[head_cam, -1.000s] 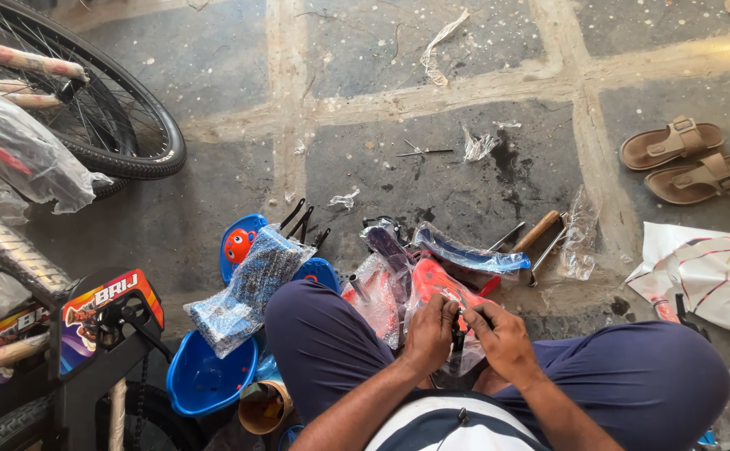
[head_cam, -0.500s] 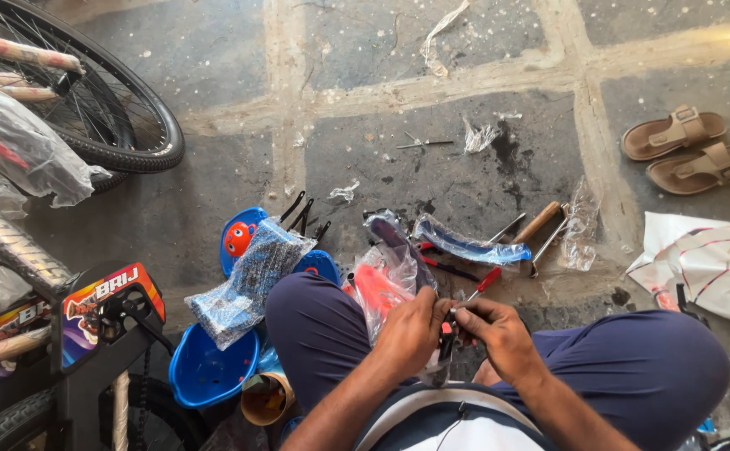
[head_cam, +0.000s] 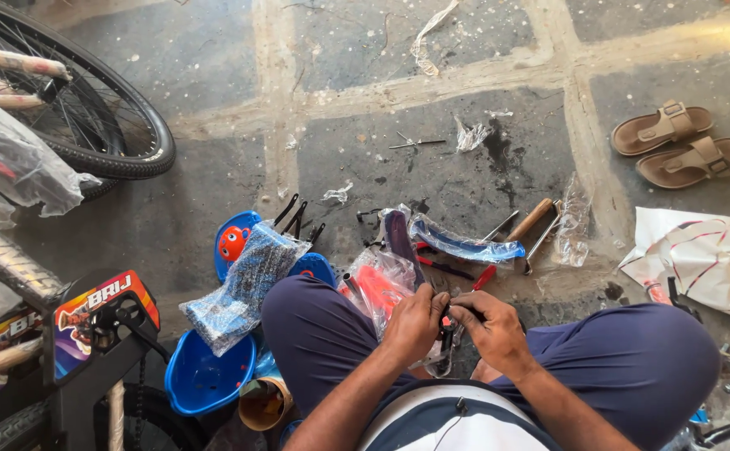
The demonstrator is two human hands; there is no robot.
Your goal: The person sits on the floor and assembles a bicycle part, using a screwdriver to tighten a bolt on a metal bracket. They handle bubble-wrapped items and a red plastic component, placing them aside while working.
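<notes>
While both hands pinch a small dark part over the lap, the person squats among bicycle pieces on a stone floor.

The left hand [head_cam: 415, 321] and right hand [head_cam: 490, 326] meet fingertip to fingertip, each clamped on the small part [head_cam: 447, 316], which sits between the knees just above a clear plastic wrapper [head_cam: 440, 355]; what exactly it is stays too small to tell. It looks light, stiff and easy to drop, so a fingertip pinch at its ends seems the sound hold. Just beyond lie a red-handled tool [head_cam: 483, 277], a blue mudguard in plastic [head_cam: 465, 247] and a wooden-handled hammer [head_cam: 532, 220]; a blue plastic basket [head_cam: 206, 380] and a bagged blue part [head_cam: 244, 284] sit by the left knee, sandals [head_cam: 678, 144] well apart. Against the earlier frames, the hands have drawn closer to the body and tighter together, the floor items unmoved.
</notes>
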